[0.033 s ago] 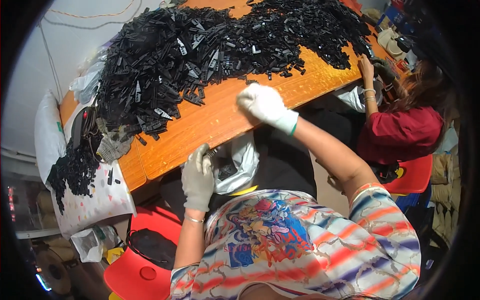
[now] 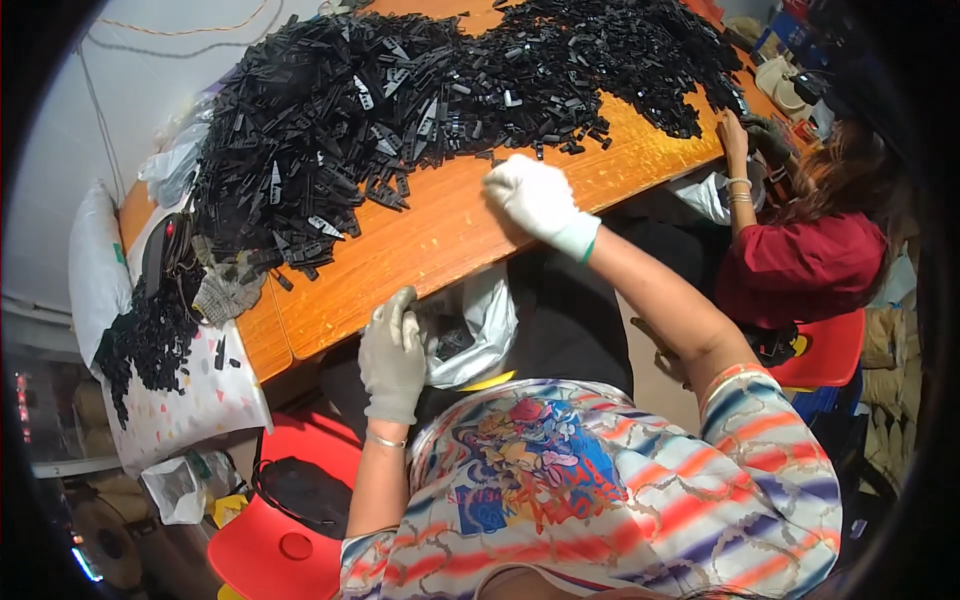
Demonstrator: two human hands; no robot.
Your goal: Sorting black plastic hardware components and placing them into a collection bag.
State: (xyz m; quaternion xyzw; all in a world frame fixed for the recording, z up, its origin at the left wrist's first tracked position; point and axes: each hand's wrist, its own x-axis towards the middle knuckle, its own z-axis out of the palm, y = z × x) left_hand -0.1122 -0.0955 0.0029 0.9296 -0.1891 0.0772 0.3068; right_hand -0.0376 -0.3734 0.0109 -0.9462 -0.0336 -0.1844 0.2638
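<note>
My right hand (image 2: 535, 205), in a white glove with a green cuff edge, is closed like a fist just above the orange table (image 2: 425, 235). Whatever its fingers may hold is hidden. A large heap of small black plastic parts (image 2: 330, 130) spreads beyond it. My left hand (image 2: 393, 350), gloved in greyish white, is at the table's near edge with its fingers curled together. What they hold, if anything, I cannot make out. Beside that hand a white plastic bag (image 2: 490, 325) sits open on my lap with dark contents.
Left of the table, more black parts (image 2: 155, 345) lie on a patterned sheet by a grey glove (image 2: 228, 290). A red chair (image 2: 285, 540) holding a black bag stands at lower left. To the right, a person in a red shirt (image 2: 800, 265) works at the same table.
My right hand has shifted slightly right over the table, still closed. A small dark piece seen by my left fingers no longer shows there.
</note>
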